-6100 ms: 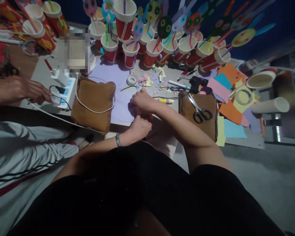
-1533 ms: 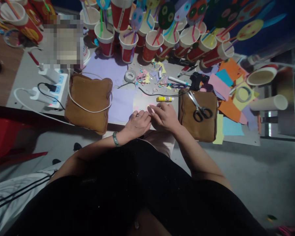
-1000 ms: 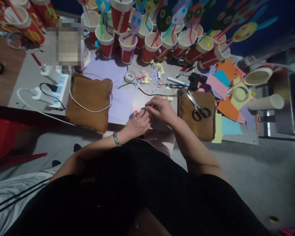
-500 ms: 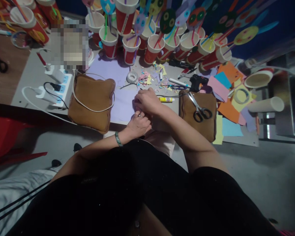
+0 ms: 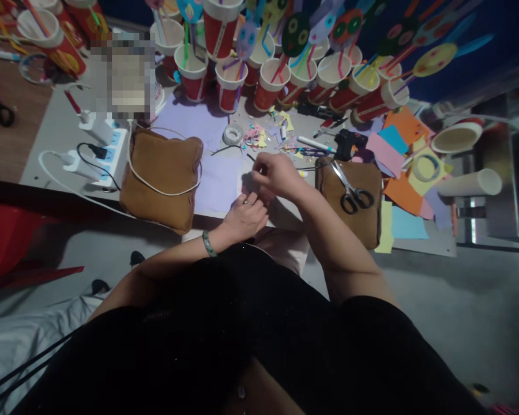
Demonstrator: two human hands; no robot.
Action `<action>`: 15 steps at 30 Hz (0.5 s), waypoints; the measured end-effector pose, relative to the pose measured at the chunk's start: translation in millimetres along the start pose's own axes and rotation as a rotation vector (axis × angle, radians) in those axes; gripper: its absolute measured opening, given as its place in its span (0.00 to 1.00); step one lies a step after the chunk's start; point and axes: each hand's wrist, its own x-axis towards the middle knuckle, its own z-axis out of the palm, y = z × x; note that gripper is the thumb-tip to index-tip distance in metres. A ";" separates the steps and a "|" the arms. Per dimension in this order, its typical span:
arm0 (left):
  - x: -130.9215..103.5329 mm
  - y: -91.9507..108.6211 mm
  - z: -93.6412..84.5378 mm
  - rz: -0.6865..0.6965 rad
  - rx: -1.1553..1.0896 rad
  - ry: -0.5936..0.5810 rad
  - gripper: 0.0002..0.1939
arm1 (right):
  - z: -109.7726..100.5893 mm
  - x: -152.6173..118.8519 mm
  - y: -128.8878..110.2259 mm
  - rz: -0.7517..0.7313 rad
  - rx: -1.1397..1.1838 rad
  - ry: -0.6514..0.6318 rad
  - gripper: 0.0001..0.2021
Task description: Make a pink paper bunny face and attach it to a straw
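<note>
The pale table [image 5: 37,166] is cluttered. A lavender sheet [image 5: 211,181] lies flat on it, just beside the left hand [image 5: 247,218], whose fingers are curled; the right hand [image 5: 277,176] is bent above. Whether either grips anything cannot be determined. Red cups [image 5: 268,99] with straws line the far side. Scissors [image 5: 350,191] rest on a brown pad [image 5: 328,187]; a power strip [image 5: 117,151] lies at left. The floor [image 5: 419,328] is grey.

The one head-worn camera looked forward and down at the table [image 5: 54,125], from close by, above and behind its near edge.
</note>
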 end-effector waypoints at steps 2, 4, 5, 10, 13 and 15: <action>0.7 0.3 -2.4 0.002 -0.002 -0.012 0.19 | -8.2 -12.3 14.0 0.040 0.143 0.064 0.03; 1.3 0.5 -4.9 -0.003 -0.015 -0.026 0.20 | -13.7 -25.6 26.4 0.079 0.249 0.116 0.03; 1.6 0.6 -5.9 -0.006 -0.022 -0.032 0.21 | -14.8 -31.9 31.8 0.102 0.297 0.136 0.04; 2.4 0.8 -7.0 -0.018 -0.028 -0.051 0.24 | -6.5 -54.3 49.2 0.214 0.561 0.219 0.09; 2.2 0.7 -6.5 -0.016 -0.017 -0.047 0.23 | -0.3 -60.6 53.2 0.246 0.677 0.223 0.13; 2.0 0.7 -6.5 -0.014 -0.017 -0.052 0.23 | 1.6 -63.2 54.4 0.267 0.737 0.200 0.14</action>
